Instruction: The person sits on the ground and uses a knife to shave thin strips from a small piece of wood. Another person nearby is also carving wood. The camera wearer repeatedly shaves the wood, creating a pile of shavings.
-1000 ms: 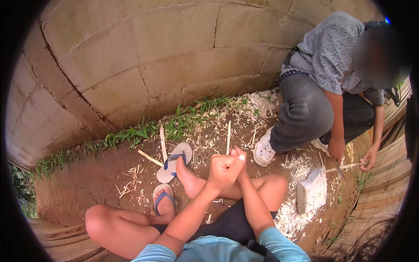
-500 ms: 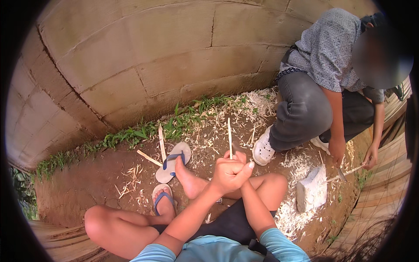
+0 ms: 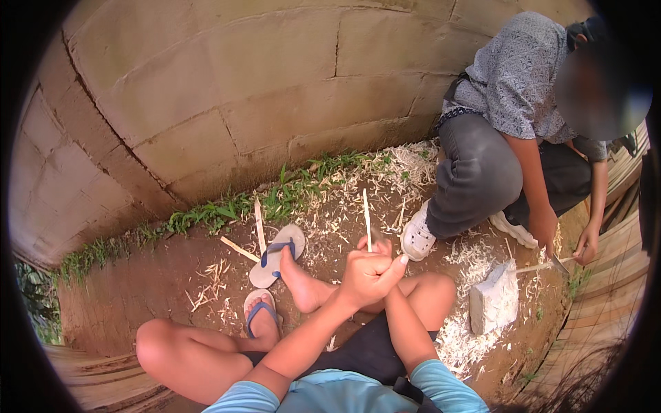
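Stick (image 3: 367, 221): thin, pale, wooden; held out over brown dirt ground (image 3: 138, 282), short of its far edge.
L hand (image 3: 370, 279): closed round stick's lower end, prob. to steady it.
R hand (image 3: 379, 244): mostly hidden behind L hand; can't tell grip, poss. bracing.

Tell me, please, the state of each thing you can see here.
Left hand: closed, thumb out
Right hand: partly hidden behind the left
Thin stick: held, tip pointing away
Lower sandal: worn
Pale block: resting on the ground
Wood shavings: scattered over the ground
Co-worker's blade: in hand
Co-worker's stick: held
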Motion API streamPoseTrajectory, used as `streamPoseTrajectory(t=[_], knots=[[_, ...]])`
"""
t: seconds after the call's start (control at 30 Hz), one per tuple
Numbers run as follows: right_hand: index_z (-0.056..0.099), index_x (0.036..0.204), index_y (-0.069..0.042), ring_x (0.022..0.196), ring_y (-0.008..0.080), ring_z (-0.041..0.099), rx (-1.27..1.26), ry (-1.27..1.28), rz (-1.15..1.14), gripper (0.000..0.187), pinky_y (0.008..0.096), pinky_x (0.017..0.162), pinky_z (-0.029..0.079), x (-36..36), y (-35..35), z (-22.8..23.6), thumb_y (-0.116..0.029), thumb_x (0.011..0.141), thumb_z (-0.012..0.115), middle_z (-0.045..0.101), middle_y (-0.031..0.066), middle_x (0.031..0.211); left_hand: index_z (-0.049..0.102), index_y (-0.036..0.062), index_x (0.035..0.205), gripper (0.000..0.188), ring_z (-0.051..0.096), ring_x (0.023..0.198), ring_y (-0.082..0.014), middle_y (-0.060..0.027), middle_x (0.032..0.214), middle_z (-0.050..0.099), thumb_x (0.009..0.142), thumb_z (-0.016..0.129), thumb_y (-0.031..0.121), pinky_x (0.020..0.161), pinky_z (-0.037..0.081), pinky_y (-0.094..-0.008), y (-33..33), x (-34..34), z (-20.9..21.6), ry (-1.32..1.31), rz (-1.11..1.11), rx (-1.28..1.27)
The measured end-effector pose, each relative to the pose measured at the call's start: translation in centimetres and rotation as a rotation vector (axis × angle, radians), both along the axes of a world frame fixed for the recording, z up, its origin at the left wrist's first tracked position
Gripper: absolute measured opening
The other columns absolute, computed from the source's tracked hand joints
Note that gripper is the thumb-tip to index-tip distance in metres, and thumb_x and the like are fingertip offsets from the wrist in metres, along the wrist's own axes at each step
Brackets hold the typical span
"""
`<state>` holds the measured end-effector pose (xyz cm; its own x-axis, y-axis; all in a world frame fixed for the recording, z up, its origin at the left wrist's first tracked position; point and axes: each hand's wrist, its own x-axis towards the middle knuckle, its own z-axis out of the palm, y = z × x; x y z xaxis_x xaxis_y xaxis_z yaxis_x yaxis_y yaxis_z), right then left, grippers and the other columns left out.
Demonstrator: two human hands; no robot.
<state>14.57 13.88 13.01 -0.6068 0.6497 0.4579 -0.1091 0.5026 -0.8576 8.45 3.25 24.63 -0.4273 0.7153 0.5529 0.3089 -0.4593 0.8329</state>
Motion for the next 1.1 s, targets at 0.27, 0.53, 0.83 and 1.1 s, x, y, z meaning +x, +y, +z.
streamPoseTrajectory(t=[0.27, 0.53, 0.83, 1.1], knots=[[0.052, 0.076, -0.004, 0.056, 0.011, 0.038, 0.141, 0.255, -0.697, 0.032, 0.0308, 0.049, 0.034, -3.9, -1.0, -5.0, -0.029, 0.096, 0.051, 0.045, 0.0004, 0.061, 0.045, 0.0017, 0.046, 0.046, 0.036, 0.038, -0.0062, -0.0022, 0.042, 0.039, 0.087, 0.065, 0.008, 0.037, 0.027, -0.0279, 0.2, 0.4, 0.6, -0.021, -0.031, 0.043], [0.046, 0.068, -0.004, 0.053, 0.0132, 0.035, -0.231, -0.208, -0.185, 0.041, 0.0343, 0.047, 0.03, 0.1, 0.2, -2.6, -0.034, 0.096, 0.051, 0.038, 0.0047, 0.055, 0.049, 0.0016, 0.049, 0.041, 0.04, 0.045, -0.0167, -0.0067, 0.044, 0.041, 0.085, 0.066, 0.009, 0.05, 0.035, -0.0322, -0.5, 0.5, 1.1, -0.082, 0.009, -0.062], [0.054, 0.073, -0.004, 0.048, 0.0156, 0.044, -0.201, -0.066, -0.249, 0.051, 0.0355, 0.047, 0.034, 0.1, -1.3, -2.2, -0.049, 0.095, 0.046, 0.046, 0.007, 0.055, 0.045, 0.0005, 0.048, 0.045, 0.036, 0.038, -0.0093, -0.0056, 0.042, 0.039, 0.087, 0.065, 0.008, 0.038, 0.028, -0.0298, -0.6, 1.8, 1.4, -0.133, 0.014, -0.017], [0.06, 0.078, -0.004, 0.054, 0.008, 0.044, -0.392, -0.006, 0.009, 0.054, 0.0283, 0.048, 0.032, 1.1, 0.6, -1.9, -0.054, 0.093, 0.047, 0.046, 0.0013, 0.055, 0.044, 0.0003, 0.048, 0.045, 0.036, 0.037, -0.0106, -0.0052, 0.042, 0.038, 0.086, 0.065, 0.007, 0.038, 0.028, -0.0299, -0.8, 1.5, 1.6, -0.131, -0.036, 0.007]])
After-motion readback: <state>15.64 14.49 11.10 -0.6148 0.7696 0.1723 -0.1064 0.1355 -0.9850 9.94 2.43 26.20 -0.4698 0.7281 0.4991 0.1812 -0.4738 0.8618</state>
